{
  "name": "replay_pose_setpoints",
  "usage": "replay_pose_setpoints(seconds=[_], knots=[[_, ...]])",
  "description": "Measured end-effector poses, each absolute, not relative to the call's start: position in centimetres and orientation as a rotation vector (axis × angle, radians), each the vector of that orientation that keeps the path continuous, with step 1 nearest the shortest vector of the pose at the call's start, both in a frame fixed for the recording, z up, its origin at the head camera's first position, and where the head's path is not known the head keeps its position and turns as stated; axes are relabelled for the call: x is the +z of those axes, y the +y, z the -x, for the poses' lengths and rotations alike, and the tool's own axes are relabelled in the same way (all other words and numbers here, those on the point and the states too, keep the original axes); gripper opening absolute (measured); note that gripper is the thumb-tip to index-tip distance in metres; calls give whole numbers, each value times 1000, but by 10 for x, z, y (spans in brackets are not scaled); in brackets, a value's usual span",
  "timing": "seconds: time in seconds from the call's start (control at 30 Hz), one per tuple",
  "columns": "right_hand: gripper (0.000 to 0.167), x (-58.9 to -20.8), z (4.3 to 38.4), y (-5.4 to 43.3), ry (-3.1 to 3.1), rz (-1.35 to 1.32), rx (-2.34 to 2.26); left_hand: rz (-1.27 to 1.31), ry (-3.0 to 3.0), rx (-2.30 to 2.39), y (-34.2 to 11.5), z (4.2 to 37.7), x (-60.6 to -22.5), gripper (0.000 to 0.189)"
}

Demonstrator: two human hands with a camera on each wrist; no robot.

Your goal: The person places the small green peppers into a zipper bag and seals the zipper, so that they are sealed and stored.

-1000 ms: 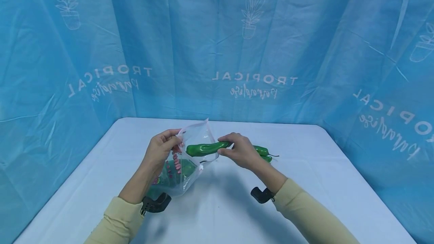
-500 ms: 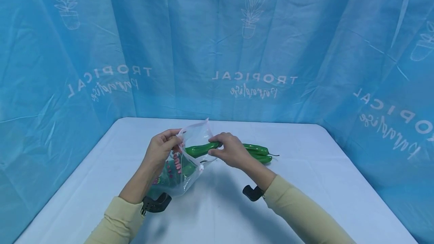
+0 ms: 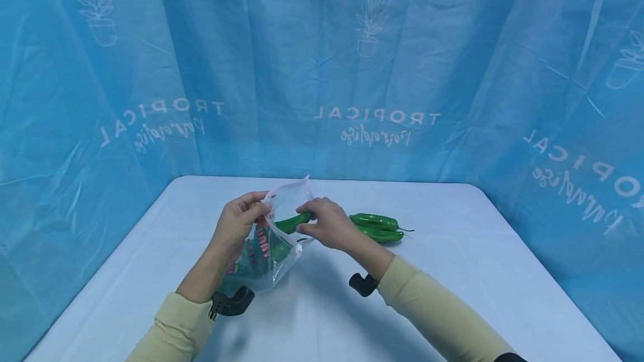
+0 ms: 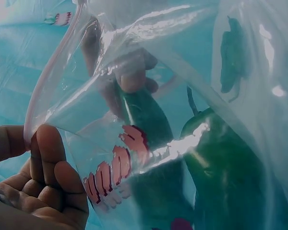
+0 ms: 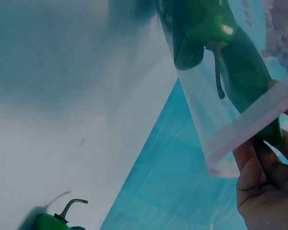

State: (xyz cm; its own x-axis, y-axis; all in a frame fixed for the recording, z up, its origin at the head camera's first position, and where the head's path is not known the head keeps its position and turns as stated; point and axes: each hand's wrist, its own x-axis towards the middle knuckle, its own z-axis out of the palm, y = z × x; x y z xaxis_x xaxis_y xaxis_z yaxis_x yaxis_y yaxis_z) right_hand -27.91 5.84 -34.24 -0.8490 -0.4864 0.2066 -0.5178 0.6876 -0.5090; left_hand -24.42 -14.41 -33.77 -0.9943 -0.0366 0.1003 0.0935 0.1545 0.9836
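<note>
My left hand (image 3: 240, 222) pinches the pink-edged mouth of a clear zip bag (image 4: 168, 72) with red printing, holding it apart. Between thumb and fingers, my right hand (image 3: 324, 221) grips one end of a green chili pepper (image 3: 294, 222), whose other end is inside the bag. Through the plastic, the left wrist view shows that gripped pepper beside another pepper (image 4: 225, 167) with its stem up. In the right wrist view, the right fingertips (image 5: 252, 167) are right at the bag's opening, and a stemmed pepper (image 5: 201, 24) lies inside next to the gripped one.
To the right of the right hand, several green peppers (image 3: 377, 222) lie on the white table (image 3: 453, 272). A blue printed curtain (image 3: 282, 71) hangs behind the table and along both sides. Both wrists carry black camera mounts.
My right hand has moved left, sliding the pepper deeper into the bag. More of the peppers on the table now shows behind it. The left hand stays in place.
</note>
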Motion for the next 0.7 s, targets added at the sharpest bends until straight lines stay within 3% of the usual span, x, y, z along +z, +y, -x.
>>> replay_pose_setpoints(seconds=[0.7], knots=[[40,-341,269,91,-2754,-684,1078,90,-2298,-1963,-146,245,-336,33]])
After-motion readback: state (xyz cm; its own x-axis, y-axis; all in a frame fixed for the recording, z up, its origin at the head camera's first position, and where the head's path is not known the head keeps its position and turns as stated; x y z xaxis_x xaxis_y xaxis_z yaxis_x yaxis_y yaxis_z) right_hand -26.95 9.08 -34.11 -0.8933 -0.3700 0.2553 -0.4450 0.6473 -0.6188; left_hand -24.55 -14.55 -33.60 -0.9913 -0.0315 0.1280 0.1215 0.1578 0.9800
